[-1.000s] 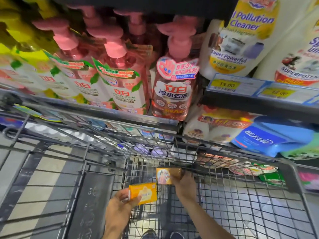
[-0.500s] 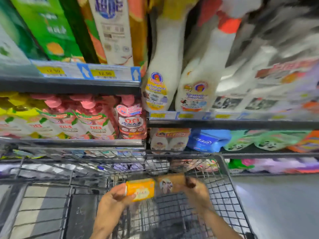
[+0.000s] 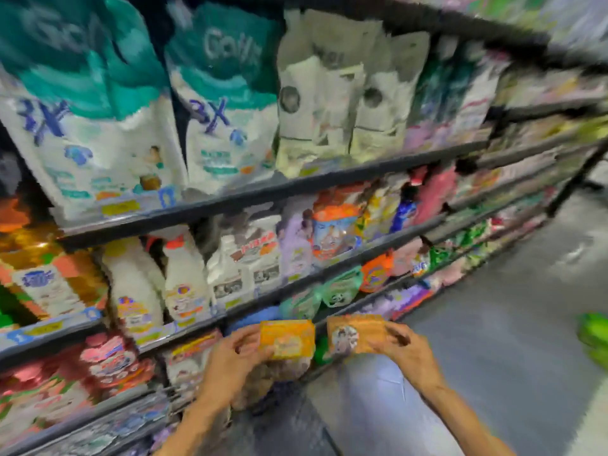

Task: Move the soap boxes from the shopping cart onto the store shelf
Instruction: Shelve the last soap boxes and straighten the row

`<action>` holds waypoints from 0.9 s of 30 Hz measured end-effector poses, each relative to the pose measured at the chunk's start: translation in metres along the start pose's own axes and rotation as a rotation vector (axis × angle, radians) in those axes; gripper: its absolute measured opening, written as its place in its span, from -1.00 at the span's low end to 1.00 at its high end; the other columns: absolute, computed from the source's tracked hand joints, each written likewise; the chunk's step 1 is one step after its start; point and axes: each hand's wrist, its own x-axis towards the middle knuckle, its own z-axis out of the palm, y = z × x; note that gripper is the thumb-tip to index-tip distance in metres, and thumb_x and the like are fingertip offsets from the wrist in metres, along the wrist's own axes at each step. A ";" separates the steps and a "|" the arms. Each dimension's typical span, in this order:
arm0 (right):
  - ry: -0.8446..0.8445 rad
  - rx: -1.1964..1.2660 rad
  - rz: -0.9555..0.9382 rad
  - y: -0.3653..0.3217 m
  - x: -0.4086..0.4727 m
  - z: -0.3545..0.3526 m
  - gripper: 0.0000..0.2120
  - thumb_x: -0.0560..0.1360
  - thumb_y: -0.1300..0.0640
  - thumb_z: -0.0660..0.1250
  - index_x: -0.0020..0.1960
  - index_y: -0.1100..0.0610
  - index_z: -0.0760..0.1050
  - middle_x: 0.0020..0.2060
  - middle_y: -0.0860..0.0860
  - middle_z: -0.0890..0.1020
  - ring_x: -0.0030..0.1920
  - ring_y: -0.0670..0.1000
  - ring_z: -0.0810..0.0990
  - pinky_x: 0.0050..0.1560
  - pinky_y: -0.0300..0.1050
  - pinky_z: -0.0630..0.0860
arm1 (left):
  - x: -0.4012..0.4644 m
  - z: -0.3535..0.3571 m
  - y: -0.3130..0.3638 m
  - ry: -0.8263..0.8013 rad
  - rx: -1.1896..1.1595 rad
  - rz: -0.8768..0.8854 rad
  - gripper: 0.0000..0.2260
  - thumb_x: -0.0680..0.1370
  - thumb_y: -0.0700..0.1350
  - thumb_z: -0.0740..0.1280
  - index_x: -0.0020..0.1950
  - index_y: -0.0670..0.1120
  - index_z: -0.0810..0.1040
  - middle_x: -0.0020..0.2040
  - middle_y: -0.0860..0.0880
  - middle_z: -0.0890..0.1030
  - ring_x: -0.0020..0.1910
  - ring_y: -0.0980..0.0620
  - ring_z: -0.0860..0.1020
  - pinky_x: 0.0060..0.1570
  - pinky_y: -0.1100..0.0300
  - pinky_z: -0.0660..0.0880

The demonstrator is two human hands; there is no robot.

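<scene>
Your left hand (image 3: 230, 360) has its fingers curled and its thumb pressed onto the front face of a bright orange soap box (image 3: 287, 337), pinching it by its left end; the grip is closed on the box, with the fingers wrapped behind it. Your right hand (image 3: 406, 352) does the same on a darker orange soap box (image 3: 355, 334), with the thumb on the front near the right edge and the fingers folded behind. Both boxes are held up side by side, near each other but apart, in front of the lower rows of the store shelf (image 3: 296, 189), and neither one rests on it.

The left box has a pale patch on its face, but its print is too blurred to read. The right box carries a round white picture near its lower left corner; its writing cannot be read either.

Past your hands, white bottles with orange caps (image 3: 184, 278) stand on the middle shelf. On the shelf above, two large teal and white bags (image 3: 223, 103) each show a blue "3X", and the right one shows pale letters that look like "Goll"; the rest smears out. Yellow price tags (image 3: 120, 207) line the shelf edges, their figures unreadable. The grey floor (image 3: 526, 324) runs off to your right.
</scene>
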 end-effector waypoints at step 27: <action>0.668 0.252 -0.107 0.052 0.054 -0.650 -0.70 0.38 0.27 0.56 0.02 0.00 0.60 -0.04 -0.04 0.68 -0.17 -0.38 0.63 -0.19 -0.46 0.51 | 0.069 0.671 0.313 -0.522 -0.007 0.462 -0.69 0.39 -0.25 0.58 0.08 -0.05 0.66 -0.09 -0.03 0.75 -0.12 0.05 0.68 -0.07 0.22 0.57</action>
